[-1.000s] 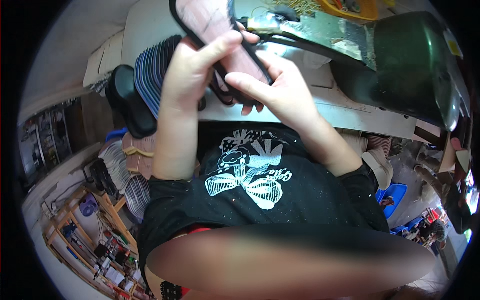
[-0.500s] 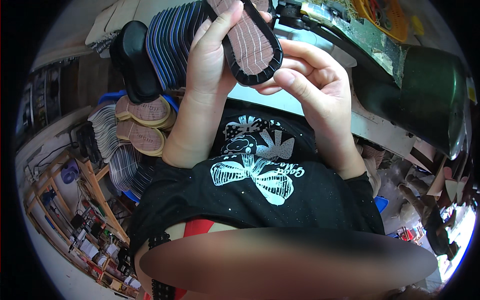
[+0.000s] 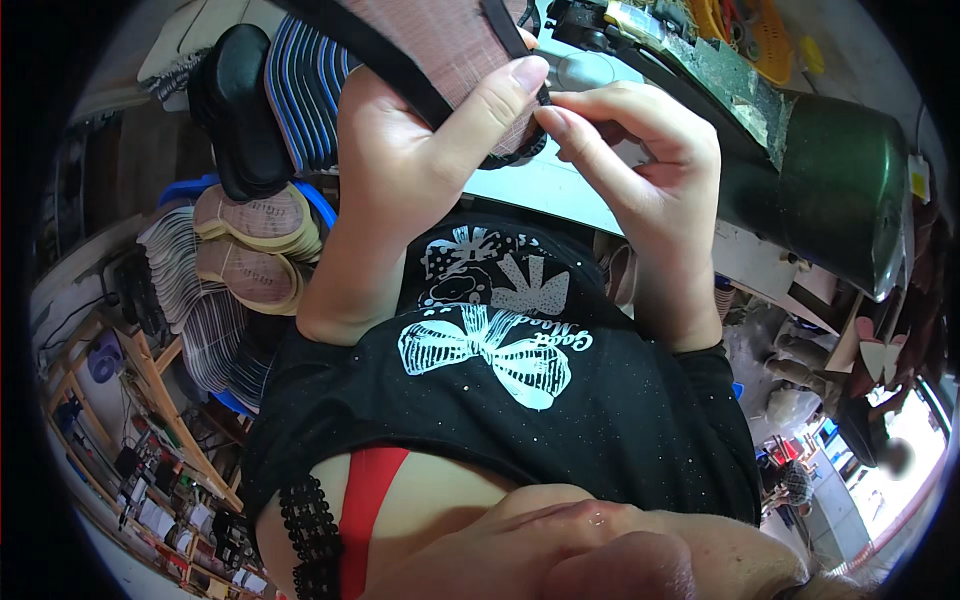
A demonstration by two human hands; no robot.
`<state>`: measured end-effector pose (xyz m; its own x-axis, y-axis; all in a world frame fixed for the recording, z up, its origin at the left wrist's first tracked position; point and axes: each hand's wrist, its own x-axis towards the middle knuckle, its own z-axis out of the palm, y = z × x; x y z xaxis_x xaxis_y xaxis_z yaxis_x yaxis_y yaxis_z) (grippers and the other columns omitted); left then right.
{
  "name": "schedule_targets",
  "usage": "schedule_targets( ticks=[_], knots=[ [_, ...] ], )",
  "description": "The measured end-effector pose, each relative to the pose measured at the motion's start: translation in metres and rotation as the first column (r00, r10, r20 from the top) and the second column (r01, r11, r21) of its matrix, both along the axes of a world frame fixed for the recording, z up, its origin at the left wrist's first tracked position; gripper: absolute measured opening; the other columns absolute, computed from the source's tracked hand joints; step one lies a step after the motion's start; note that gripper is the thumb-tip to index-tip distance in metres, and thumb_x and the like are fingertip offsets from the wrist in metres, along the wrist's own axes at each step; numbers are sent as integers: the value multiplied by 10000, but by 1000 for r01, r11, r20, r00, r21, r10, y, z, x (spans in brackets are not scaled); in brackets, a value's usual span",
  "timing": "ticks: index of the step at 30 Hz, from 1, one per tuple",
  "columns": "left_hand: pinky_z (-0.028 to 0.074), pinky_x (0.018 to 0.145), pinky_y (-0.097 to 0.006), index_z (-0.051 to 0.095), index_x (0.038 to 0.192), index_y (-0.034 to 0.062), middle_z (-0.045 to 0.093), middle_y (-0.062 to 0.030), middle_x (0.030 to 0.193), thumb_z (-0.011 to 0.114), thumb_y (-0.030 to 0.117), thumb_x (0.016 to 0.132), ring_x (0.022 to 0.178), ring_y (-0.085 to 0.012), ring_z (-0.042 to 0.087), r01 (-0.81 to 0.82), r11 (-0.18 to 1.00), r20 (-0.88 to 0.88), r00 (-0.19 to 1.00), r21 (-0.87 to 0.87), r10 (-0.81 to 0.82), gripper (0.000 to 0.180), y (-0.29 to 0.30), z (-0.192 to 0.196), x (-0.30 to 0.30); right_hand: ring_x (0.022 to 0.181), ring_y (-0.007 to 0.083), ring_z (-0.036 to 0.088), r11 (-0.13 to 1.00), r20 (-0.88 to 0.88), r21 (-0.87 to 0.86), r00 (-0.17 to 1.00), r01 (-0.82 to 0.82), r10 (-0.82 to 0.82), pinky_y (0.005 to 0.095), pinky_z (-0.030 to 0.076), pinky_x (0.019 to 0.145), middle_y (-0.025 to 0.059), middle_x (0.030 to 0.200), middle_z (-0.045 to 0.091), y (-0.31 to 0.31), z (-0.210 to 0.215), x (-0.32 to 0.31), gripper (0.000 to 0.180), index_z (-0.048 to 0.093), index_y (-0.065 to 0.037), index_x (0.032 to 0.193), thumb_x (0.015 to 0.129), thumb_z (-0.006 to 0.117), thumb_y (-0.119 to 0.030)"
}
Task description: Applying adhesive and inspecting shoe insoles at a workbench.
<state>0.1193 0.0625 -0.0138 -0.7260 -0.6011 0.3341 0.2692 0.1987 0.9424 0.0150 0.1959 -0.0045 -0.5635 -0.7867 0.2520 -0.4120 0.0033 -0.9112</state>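
Note:
At the top of the head view I hold a sole-shaped insole (image 3: 440, 40) with a pinkish-brown woven face and a black edge binding. My left hand (image 3: 420, 150) is closed round it, its thumb pressing on the woven face near the right edge. Thumb and forefinger of my right hand (image 3: 650, 140) pinch together at the black edge beside that thumb. The upper part of the insole runs out of the picture.
Left of my hands stand a row of dark insoles with blue edges (image 3: 303, 95) and glossy black soles (image 3: 235, 115). Below them are tan-edged soles (image 3: 255, 215) by a blue crate (image 3: 185, 190). A dark green machine (image 3: 840, 180) is at right, over a pale tabletop (image 3: 575, 190).
The insole has turned and come up closer, so its rounded end is now mostly behind my left hand. My right fingers have moved from the rounded end to pinch along its edge.

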Motion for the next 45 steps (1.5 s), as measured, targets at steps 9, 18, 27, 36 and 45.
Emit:
schedule_targets(
  ticks=[9,18,27,36,45],
  knots=[
    [466,684,-208,659,967,-29,668,-38,839,650,55,841,744,-71,602,-20,1000,249,968,-14,23,152,0,-3,10,509,235,536,991,-511,133,859,32,41,320,448,514,61,564,519,-16,3,2,139,569,-73,653,674,699,-118],
    [471,695,-208,653,976,-34,677,-58,862,639,45,852,752,-91,620,-25,1000,100,995,4,24,148,2,-6,7,634,57,579,990,499,-5,857,-144,127,182,465,574,27,721,634,-5,-13,-14,188,658,17,865,794,740,-137],
    [458,597,-218,648,834,-7,658,-56,727,653,82,853,640,-102,616,-173,977,-93,982,-128,161,91,4,-13,-8,574,43,529,994,-243,-56,964,96,-107,196,430,531,22,668,600,-4,-8,-8,91,646,-7,794,706,644,18],
    [439,686,-208,611,914,14,629,-21,834,652,140,874,745,-62,570,-69,979,-39,996,192,78,138,6,-31,-42,735,123,613,972,712,-217,667,-92,222,259,501,690,84,868,641,-3,-45,3,228,564,19,1016,920,578,-187],
    [469,716,-228,581,1027,-35,624,-51,902,557,90,903,805,-123,594,-10,947,-16,1000,321,16,178,-35,-31,-108,712,208,675,965,773,-192,634,181,35,298,540,651,186,854,662,-3,-47,-4,225,575,55,895,939,545,-163]
  ],
)
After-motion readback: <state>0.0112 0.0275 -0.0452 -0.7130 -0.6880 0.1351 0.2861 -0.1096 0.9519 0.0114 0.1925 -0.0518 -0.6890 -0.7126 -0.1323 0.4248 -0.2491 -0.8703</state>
